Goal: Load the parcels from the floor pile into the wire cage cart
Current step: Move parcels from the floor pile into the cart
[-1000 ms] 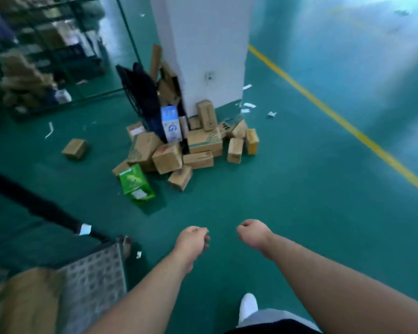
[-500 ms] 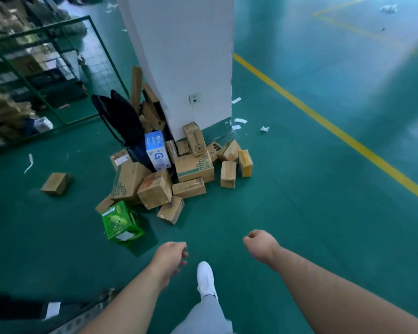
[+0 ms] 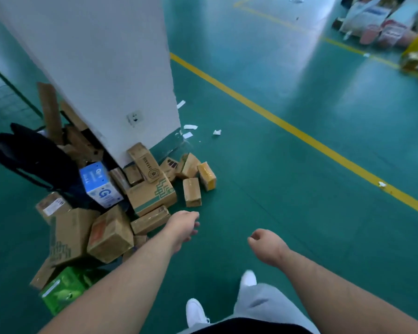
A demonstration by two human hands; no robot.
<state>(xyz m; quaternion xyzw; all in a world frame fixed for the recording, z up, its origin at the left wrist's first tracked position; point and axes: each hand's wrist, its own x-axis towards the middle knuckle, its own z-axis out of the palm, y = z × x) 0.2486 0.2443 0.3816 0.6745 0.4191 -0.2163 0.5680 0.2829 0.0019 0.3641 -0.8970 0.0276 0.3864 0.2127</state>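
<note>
A pile of cardboard parcels (image 3: pixel 152 196) lies on the green floor against a white pillar. It includes a blue and white box (image 3: pixel 99 184), a green box (image 3: pixel 63 289) at the near left and a large brown box (image 3: pixel 110 235). My left hand (image 3: pixel 184 225) reaches out just above a flat brown parcel (image 3: pixel 150 219) at the pile's near edge, fingers loosely curled, holding nothing. My right hand (image 3: pixel 263 244) hangs to the right of the pile over bare floor, loosely curled and empty. The wire cage cart is out of view.
The white pillar (image 3: pixel 101 68) rises behind the pile. A black bag (image 3: pixel 32 155) leans at its left with cardboard scraps. A yellow floor line (image 3: pixel 299 133) runs diagonally on the right. More goods (image 3: pixel 381 25) sit at the far right. My white shoes (image 3: pixel 196 312) are below.
I have walked closer to the pile, which now looms larger at the left. My left hand has stretched forward to the pile's edge. The cart has left the view.
</note>
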